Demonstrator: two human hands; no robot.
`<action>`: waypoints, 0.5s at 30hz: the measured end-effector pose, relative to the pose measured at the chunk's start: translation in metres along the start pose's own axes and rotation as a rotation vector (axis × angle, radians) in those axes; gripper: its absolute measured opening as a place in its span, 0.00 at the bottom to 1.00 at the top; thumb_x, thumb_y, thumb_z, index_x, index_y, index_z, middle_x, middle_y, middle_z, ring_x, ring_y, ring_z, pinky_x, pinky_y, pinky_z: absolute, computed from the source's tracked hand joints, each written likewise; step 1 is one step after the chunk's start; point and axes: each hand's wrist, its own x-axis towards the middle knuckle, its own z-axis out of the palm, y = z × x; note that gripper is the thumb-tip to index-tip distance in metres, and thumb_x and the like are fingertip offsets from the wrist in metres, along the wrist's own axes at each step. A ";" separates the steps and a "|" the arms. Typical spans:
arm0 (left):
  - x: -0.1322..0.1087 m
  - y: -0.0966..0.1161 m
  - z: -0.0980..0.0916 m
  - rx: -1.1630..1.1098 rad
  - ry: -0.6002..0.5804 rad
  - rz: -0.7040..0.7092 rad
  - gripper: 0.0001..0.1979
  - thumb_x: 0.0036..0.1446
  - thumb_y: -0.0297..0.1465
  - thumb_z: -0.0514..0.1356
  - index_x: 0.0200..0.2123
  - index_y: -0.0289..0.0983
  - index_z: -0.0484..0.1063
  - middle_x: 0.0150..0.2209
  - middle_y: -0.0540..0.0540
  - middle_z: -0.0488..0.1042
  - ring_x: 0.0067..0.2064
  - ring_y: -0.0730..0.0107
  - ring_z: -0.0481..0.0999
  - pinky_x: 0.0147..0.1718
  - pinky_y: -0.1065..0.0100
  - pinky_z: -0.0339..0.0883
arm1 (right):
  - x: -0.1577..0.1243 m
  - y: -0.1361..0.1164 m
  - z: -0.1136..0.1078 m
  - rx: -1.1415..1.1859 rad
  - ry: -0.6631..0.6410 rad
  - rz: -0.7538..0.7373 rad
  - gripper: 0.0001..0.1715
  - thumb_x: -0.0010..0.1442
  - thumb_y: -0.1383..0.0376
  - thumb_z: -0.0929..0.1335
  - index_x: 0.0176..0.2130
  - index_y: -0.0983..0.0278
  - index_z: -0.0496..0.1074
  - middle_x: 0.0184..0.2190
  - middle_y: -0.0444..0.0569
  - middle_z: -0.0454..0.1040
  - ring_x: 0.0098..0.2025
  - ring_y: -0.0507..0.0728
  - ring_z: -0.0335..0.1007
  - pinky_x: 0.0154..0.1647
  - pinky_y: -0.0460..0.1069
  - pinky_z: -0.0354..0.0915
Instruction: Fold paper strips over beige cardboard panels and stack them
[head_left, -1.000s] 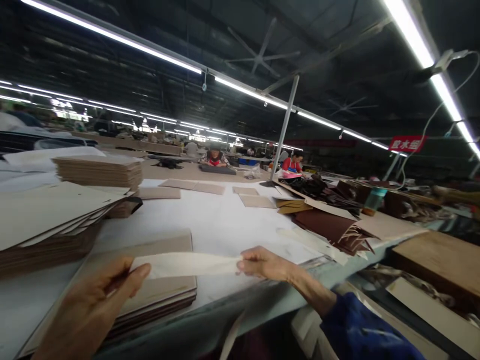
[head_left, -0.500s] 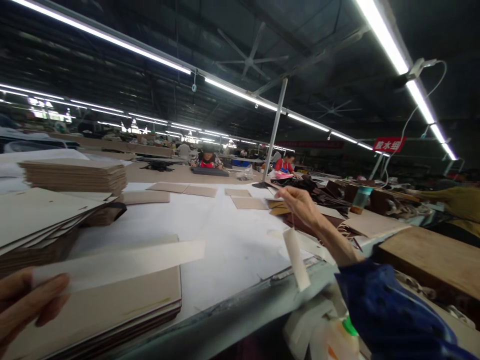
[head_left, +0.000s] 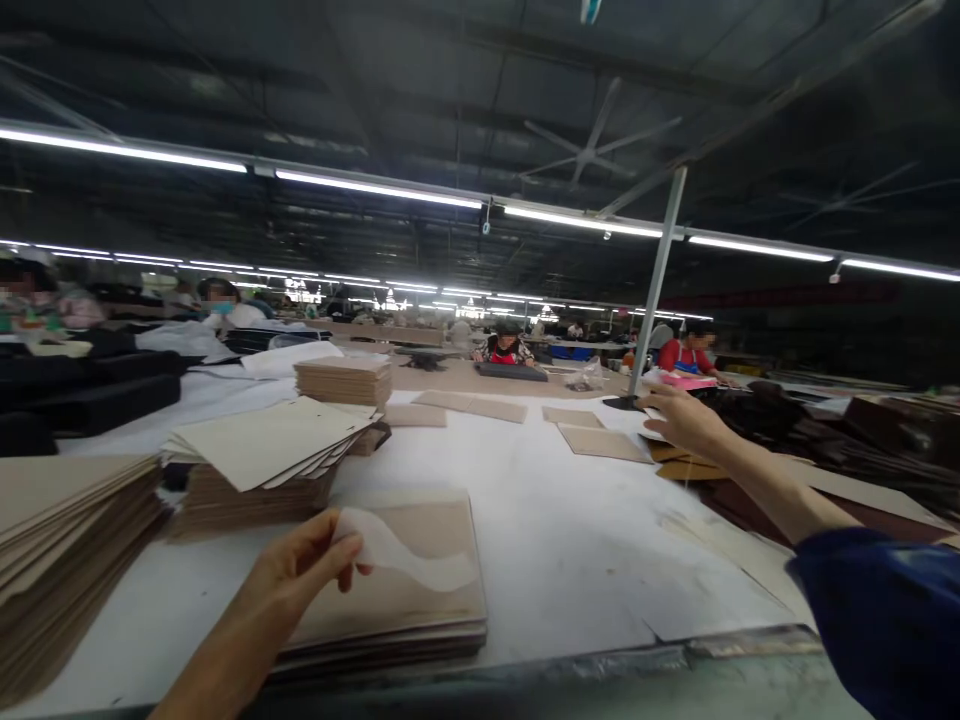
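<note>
Strip (head_left: 405, 562) of white material, straighter half a second ago, now ripples rightward from the left hand (head_left: 296, 575), pinched by thumb and fingers above the board stack (head_left: 427, 612). Right hand (head_left: 686, 425) reaches farther out, fingers extended; whether it grips anything, I cannot tell.

Thin whitish strip (head_left: 411, 562), wavy, over beige board stack (head_left: 442, 518).

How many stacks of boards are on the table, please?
4: front stack beneath the white strip, far-left stack, middle stack under pale sheets, rear stack. Others may be hidden.
</note>
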 end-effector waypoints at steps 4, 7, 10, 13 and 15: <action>0.001 0.006 0.005 0.004 -0.054 -0.014 0.13 0.45 0.43 0.60 0.22 0.38 0.69 0.20 0.52 0.67 0.24 0.72 0.65 0.24 0.73 0.62 | -0.007 -0.075 -0.012 0.166 -0.019 -0.040 0.16 0.58 0.63 0.62 0.43 0.65 0.74 0.43 0.57 0.76 0.51 0.65 0.67 0.56 0.63 0.55; 0.001 0.013 0.019 0.011 -0.103 -0.006 0.12 0.45 0.42 0.60 0.23 0.38 0.70 0.20 0.53 0.66 0.24 0.73 0.64 0.24 0.73 0.61 | -0.026 -0.151 -0.027 0.742 -0.338 -0.199 0.20 0.55 0.53 0.66 0.45 0.60 0.73 0.49 0.50 0.73 0.49 0.61 0.68 0.52 0.57 0.62; -0.001 0.021 0.032 -0.002 -0.169 0.019 0.11 0.47 0.41 0.58 0.26 0.39 0.72 0.22 0.53 0.66 0.25 0.74 0.64 0.26 0.73 0.60 | -0.049 -0.218 -0.032 1.114 -0.497 -0.523 0.39 0.45 0.55 0.73 0.55 0.54 0.63 0.59 0.46 0.61 0.59 0.59 0.55 0.58 0.55 0.54; -0.002 0.024 0.031 0.000 -0.134 0.040 0.11 0.48 0.41 0.58 0.26 0.39 0.72 0.21 0.52 0.67 0.25 0.73 0.64 0.25 0.73 0.60 | -0.063 -0.255 -0.022 1.380 -0.761 -0.509 0.30 0.43 0.54 0.73 0.46 0.58 0.72 0.41 0.44 0.74 0.43 0.55 0.68 0.45 0.50 0.63; -0.004 0.021 0.021 -0.004 -0.045 0.030 0.12 0.47 0.41 0.59 0.25 0.38 0.71 0.20 0.52 0.66 0.24 0.73 0.64 0.24 0.73 0.59 | -0.066 -0.261 -0.008 1.482 -0.854 -0.351 0.21 0.42 0.53 0.74 0.35 0.63 0.75 0.28 0.41 0.74 0.31 0.51 0.67 0.35 0.47 0.63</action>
